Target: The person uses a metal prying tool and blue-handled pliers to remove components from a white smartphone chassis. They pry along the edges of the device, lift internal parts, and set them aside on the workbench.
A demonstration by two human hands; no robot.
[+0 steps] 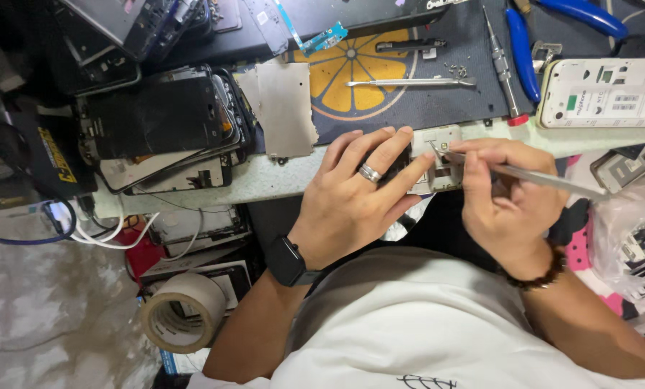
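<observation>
My left hand [358, 191] grips the opened phone [438, 162]; my right hand [499, 191] pinches tweezers [539, 176], tips inside. Back already off, internals remain seated.

A stack of dismantled phones and dark screens [167, 126] fills the upper left of the frame, with a bare grey metal plate [285, 108] just right of it. Above the middle lies a dark mat printed with an orange slice [355, 72]; a pair of tweezers [409, 83] rests on it. Further right stand a slim screwdriver [501, 65] and blue-handled pliers [524, 54]. A white phone back shell [603, 92] sits at upper right. A roll of tape [183, 311] lies at lower left, with white cables [113, 234] above it.
</observation>
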